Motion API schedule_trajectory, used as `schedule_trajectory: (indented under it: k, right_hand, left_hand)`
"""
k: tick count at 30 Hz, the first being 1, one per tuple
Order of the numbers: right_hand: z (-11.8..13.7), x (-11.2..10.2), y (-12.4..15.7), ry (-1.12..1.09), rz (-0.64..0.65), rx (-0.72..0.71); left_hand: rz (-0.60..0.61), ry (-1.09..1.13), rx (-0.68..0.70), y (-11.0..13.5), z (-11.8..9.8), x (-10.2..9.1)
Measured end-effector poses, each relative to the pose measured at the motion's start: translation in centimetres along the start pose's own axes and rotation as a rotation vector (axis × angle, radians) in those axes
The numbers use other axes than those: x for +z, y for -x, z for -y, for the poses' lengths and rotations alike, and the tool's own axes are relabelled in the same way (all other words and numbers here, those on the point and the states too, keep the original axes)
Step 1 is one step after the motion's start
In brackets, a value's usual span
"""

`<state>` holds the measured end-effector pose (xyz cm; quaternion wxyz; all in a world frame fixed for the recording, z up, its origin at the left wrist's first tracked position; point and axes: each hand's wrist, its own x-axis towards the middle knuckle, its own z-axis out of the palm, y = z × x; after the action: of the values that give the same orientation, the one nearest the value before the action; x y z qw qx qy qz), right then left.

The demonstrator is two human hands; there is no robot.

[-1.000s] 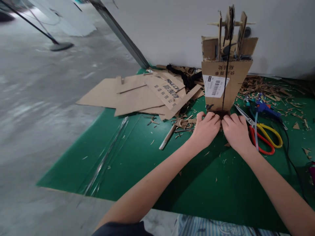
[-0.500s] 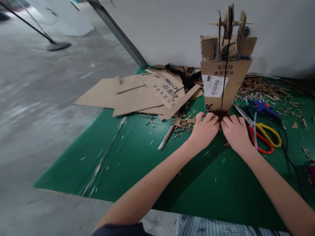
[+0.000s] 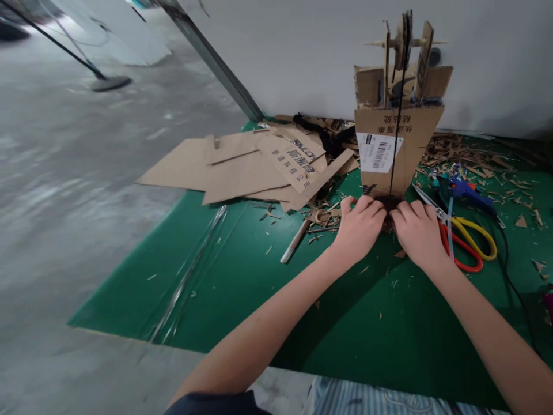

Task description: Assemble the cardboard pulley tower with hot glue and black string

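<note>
A tall cardboard model [image 3: 417, 141] stands upright on the green table, with a white label on its front. At its top, a cardboard pulley wheel [image 3: 404, 41] sits on a wooden stick between two uprights. A black string [image 3: 396, 132] runs from the wheel down the front to a small brown cardboard piece [image 3: 390, 203] at the foot. My left hand [image 3: 360, 225] is closed at the left side of this piece, fingers curled. My right hand [image 3: 418, 233] closes on its right side. Fingertips and most of the piece are hidden.
Scissors [image 3: 464, 253] with red and yellow handles and a blue glue gun [image 3: 470, 193] with a cord lie right of my right hand. Flat cardboard sheets [image 3: 242, 173] are stacked at the left. Scraps [image 3: 458, 153] litter the table [image 3: 242, 288] near the wall.
My hands have shifted very slightly apart at the foot of the model. The whole view has moved a little; the model stands as before.
</note>
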<state>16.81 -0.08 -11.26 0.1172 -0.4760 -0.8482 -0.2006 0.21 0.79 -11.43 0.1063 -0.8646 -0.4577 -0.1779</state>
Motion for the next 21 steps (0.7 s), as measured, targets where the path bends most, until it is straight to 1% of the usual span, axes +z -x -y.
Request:
schedule_trajectory:
  k: [7, 13, 21]
  right_hand:
    - [-0.4, -0.7, 0.9, 0.007, -0.020, -0.001]
    - [-0.4, -1.1, 1.2, -0.019, -0.034, 0.025]
    - [-1.0, -1.2, 2.3, -0.070, -0.209, 0.050]
  left_hand:
    - [-0.002, 0.002, 0.005, 0.1, -0.1, -0.4]
    - [-0.032, 0.014, -0.003, 0.0, 0.0, 0.0]
    - [0.024, -0.073, 0.059, -0.1, -0.1, 0.7]
